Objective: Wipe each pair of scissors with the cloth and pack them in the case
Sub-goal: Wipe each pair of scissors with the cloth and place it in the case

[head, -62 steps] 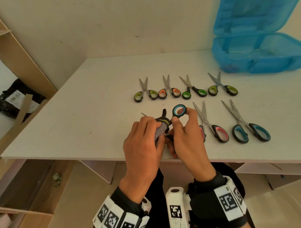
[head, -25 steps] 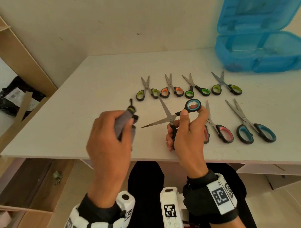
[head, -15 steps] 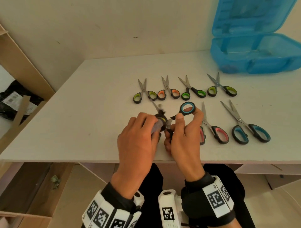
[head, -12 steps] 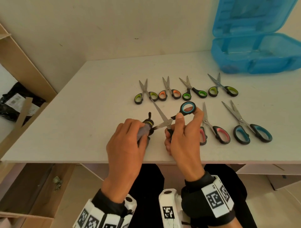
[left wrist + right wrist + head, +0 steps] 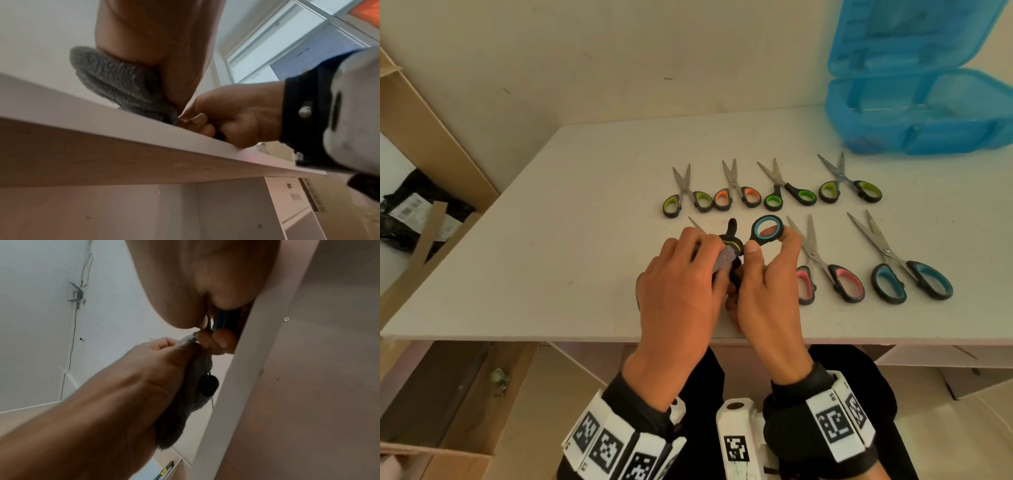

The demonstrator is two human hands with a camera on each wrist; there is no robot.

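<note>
My right hand [image 5: 763,274] grips blue-handled scissors [image 5: 767,230] just above the table's front edge, one handle ring raised over my thumb. My left hand [image 5: 681,274] holds the grey cloth [image 5: 724,262] bunched around the blades, close to the pivot; only a blade tip [image 5: 693,222] pokes out past its fingers. In the left wrist view the cloth [image 5: 121,87] bulges under my palm, and in the right wrist view the cloth [image 5: 197,369] hangs from the left hand beside the blue handle [image 5: 222,319]. The open blue case [image 5: 921,113] stands at the back right.
Several small scissors [image 5: 736,192] lie in a row mid-table. Pink-handled scissors [image 5: 828,267] and another blue-handled pair [image 5: 907,270] lie to the right of my hands. The white table [image 5: 551,240] ends just below my hands. A wooden shelf [image 5: 431,137] stands at the left.
The left hand with the cloth has slid back in along the blades to the pivot, after pulling out toward the tips half a second ago. The right hand has stayed in place.
</note>
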